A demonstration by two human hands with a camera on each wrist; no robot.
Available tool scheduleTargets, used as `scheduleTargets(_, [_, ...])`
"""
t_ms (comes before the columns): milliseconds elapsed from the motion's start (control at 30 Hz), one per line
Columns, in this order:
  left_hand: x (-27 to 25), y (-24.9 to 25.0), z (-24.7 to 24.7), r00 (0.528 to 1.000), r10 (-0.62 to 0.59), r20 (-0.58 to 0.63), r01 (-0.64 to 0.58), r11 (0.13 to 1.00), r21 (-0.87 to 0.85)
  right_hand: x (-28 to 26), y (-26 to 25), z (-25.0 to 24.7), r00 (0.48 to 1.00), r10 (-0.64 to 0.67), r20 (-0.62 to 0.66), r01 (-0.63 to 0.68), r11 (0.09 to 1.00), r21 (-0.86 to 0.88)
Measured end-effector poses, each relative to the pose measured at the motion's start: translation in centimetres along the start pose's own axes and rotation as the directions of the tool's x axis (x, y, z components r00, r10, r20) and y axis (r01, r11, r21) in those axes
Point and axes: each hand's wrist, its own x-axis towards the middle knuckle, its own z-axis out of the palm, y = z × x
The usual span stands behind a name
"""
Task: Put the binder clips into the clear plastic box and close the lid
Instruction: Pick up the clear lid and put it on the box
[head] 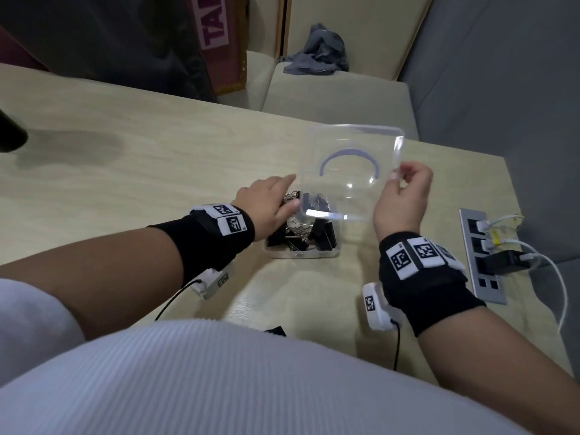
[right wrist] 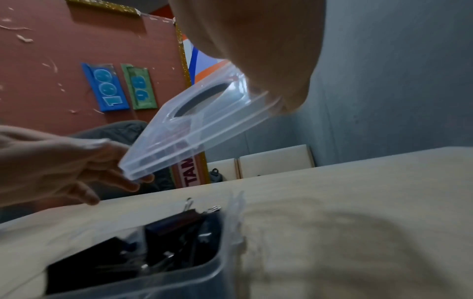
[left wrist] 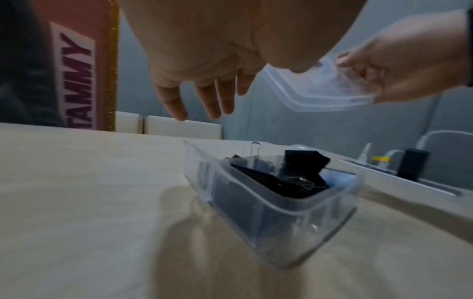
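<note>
A clear plastic box [head: 301,254] stands open on the pale wood table, with several black binder clips [head: 323,235] piled inside. In the left wrist view the box [left wrist: 281,212] and clips [left wrist: 294,174] sit just below my fingers. My right hand [head: 403,193] pinches the right edge of the clear lid [head: 351,171] and holds it tilted in the air above the box. My left hand [head: 270,199] reaches over the box with straight fingers, right at the lid's left edge. I cannot tell whether it touches. The right wrist view shows the lid [right wrist: 204,121] over the clips [right wrist: 174,242].
A grey power strip [head: 483,255] with plugged chargers and white cables lies at the table's right edge. A dark object [head: 9,133] pokes in at the far left. Behind the table are a cushioned bench with a grey cloth [head: 317,54] and a framed sign [head: 219,36].
</note>
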Motion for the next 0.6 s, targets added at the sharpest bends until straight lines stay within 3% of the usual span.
scheduleTargets(100, [0.2,-0.5,-0.4,0.993,-0.114,-0.042,0.104,0.977,-0.184,-1.6,0.3,1.7,0.972,0.132,0.196,-0.126,0.991,-0.042])
scheduleTargets(200, [-0.1,-0.7,-0.5,0.959,-0.283,-0.019,0.27,0.932,-0.242,-2.4,1.0,2.6,0.895,0.262,0.363,-0.214,0.963,-0.167])
scheduleTargets(300, [-0.3,-1.1,0.0,0.931,-0.364,0.03,0.361,0.905,-0.225,-2.4,1.6,2.4,0.812,0.309,0.495,-0.128,0.922,-0.366])
scheduleTargets(433, [-0.4,-1.3,0.7,0.918,-0.384,0.098,0.395,0.907,-0.149,-2.5,2.0,2.0,0.748,0.318,0.583,-0.004,0.88,-0.475])
scheduleTargets(600, [-0.2,-1.0,0.7,0.91,-0.393,0.129,0.402,0.914,-0.051,-2.6,2.2,1.9,0.751,0.281,0.598,0.08,0.859,-0.505])
